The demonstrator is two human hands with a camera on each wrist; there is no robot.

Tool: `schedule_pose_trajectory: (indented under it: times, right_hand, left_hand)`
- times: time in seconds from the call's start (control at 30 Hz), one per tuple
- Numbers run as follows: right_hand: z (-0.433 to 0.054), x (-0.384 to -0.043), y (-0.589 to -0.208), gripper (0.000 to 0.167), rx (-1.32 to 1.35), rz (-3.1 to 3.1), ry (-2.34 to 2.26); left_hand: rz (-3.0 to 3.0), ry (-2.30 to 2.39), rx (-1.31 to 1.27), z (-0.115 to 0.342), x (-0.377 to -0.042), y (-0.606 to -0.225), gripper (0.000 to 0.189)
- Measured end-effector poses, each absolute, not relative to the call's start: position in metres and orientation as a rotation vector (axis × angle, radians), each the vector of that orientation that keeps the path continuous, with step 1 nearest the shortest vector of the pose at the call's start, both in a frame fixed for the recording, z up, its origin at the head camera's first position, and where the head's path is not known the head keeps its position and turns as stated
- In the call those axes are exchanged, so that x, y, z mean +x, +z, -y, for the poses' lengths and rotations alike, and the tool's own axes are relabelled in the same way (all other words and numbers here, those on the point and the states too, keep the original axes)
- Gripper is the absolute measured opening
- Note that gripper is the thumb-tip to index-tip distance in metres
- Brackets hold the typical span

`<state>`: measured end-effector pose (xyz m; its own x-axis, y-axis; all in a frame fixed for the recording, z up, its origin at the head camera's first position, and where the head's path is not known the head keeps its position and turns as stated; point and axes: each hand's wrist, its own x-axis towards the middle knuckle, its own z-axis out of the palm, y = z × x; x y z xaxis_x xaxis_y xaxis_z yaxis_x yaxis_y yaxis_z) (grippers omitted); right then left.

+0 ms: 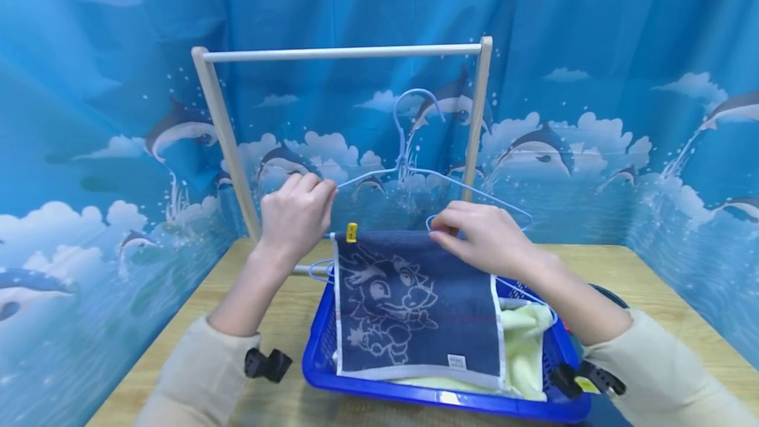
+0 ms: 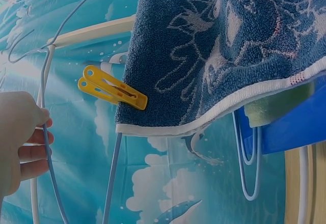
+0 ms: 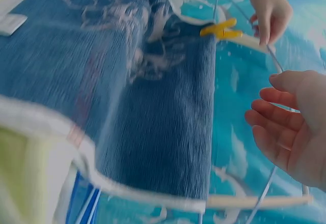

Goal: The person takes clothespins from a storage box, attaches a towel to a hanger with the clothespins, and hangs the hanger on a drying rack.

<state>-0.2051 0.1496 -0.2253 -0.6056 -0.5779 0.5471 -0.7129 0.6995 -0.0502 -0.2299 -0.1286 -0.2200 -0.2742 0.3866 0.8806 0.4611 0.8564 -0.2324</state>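
A light-blue wire clothes hanger (image 1: 370, 175) stands upright above the basket, its hook free of the rack. My left hand (image 1: 298, 213) grips its left shoulder; in the left wrist view the wire passes between thumb and fingers. A dark blue towel (image 1: 427, 308) with a pale cartoon figure and white edging hangs over the hanger's lower bar. One yellow clothespin (image 2: 114, 87) clips the towel's upper left corner. My right hand (image 1: 489, 232) is by the hanger's right side, above the towel's top edge. Its fingers (image 3: 277, 124) are loosely bent, with nothing between them and the thumb.
Behind the hands stands a drying rack with a white top bar (image 1: 344, 53) and wooden posts. Under the towel is a blue plastic basket (image 1: 323, 374), holding a pale green towel (image 1: 530, 348). More hanger wire (image 1: 320, 270) pokes over the basket's side. A dolphin-print curtain (image 1: 593, 84) surrounds the wooden table (image 1: 599, 265).
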Motion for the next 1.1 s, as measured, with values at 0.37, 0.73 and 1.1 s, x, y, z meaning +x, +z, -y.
schedule_pose_trajectory:
  times: [0.37,0.73,1.1]
  right_hand:
    - [-0.21,-0.2,-0.231,0.009,0.753,2.547,0.361]
    - [-0.254,-0.203,-0.245,0.012,0.638,2.559,0.335]
    - [-0.288,-0.212,-0.267,0.02,0.529,2.71,0.398]
  left_hand:
    - [1.906,-0.089,-0.64,0.128,-0.23,-0.221,0.007]
    - [1.902,-0.084,-0.645,0.128,-0.23,-0.222,0.008]
    - [1.915,-0.089,-0.645,0.129,-0.229,-0.224,0.008]
